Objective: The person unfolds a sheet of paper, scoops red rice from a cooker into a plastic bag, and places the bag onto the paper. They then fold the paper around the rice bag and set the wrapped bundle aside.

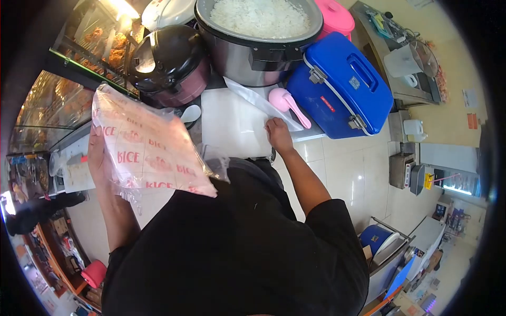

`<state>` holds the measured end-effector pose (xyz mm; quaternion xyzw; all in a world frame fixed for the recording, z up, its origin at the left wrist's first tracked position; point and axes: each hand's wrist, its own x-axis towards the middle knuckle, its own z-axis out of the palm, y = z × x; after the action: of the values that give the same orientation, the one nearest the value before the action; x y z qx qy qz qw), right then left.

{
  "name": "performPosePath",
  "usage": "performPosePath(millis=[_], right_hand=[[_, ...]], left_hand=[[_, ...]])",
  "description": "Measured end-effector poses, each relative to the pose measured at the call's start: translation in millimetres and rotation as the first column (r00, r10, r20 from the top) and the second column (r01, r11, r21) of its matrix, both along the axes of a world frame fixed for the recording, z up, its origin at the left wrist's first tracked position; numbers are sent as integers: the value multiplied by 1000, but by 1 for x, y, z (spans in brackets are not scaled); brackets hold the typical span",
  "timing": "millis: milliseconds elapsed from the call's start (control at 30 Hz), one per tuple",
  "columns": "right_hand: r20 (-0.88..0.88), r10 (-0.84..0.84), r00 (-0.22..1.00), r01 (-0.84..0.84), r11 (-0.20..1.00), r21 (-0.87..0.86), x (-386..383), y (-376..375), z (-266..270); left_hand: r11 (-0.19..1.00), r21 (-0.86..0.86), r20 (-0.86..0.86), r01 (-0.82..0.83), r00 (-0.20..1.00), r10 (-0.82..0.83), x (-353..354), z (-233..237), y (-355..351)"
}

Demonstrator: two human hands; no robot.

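My left hand (97,158) holds up a clear plastic packet of pinkish wrapping paper (153,150) printed with red "RICE" lettering; the packet hides part of the fingers. On the counter, my right hand (278,131) has its fingers bent together at the right edge of a stack of white paper sheets (232,121). Whether it grips a sheet is too small to tell. Just above that hand lies a narrow clear plastic strip (258,100). A pink scoop (287,104) rests across the strip. A white spoon (191,113) sits left of the sheets.
Behind the sheets stands a large open cooker (237,55) full of white rice. A black-lidded cooker (168,63) is to its left, and a blue cooler box (342,87) to its right. A lit glass food case (58,100) borders the left side.
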<state>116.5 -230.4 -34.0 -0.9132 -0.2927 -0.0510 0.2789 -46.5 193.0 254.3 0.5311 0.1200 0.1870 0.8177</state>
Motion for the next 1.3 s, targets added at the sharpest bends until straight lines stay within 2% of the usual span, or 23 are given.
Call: performPosePath(millis=[100,167,267,400,500,600,700,767,867,1000,1067,1100,1167,1200,1300], right_hand=[[-69,-39,997,42,998,44,0,3,1],[-46,-26,999,27,999,30,3,5,-4],[-61,-38,997,38,999,5,2,7,-3],[-76,6,997,-10,999,-50,-12,26,26],[97,-17,995,12,999,52,-26,58,38],[126,-56,990,45,995,87,-24,66,15],[-26,-26,999,26,999,26,-14,64,-2],[-27,-27,999,27,999,-21,-9,65,-4],[26,-9,1000,11,998,-59,-6,67,-7],[51,8,999,-5,997,-73,-10,71,0],[9,35,999,-35,999,-26,-17,77,8],[-11,50,999,-50,999,-1,-21,83,12],[-164,270,949,-258,962,89,-35,108,15],[-232,374,898,-348,926,144,-40,114,17],[-236,340,910,-308,938,161,-40,115,44]], left_hand=[[1000,-26,18,4,1000,-4,1,2,-3],[997,-72,26,-17,999,19,2,2,-4],[999,20,13,27,1000,-27,-6,-22,24],[998,36,-31,-47,998,49,-8,-19,18],[999,-9,-42,-50,998,50,-4,-14,14],[999,4,-35,-44,998,44,-3,-15,14],[997,0,-59,-75,995,75,-5,-18,15],[990,-16,-97,-137,986,135,-2,-7,-1],[996,-7,-63,-90,994,89,-9,-22,18],[994,29,-84,-105,991,107,-13,-20,21],[993,1,-97,-122,988,121,-13,-14,15],[996,-42,-58,-75,996,72,-15,-16,17],[992,-121,23,28,999,-25,-18,-18,19],[994,-110,4,3,1000,-3,-16,-17,17],[996,-77,-17,-49,999,48,-10,-8,6]])
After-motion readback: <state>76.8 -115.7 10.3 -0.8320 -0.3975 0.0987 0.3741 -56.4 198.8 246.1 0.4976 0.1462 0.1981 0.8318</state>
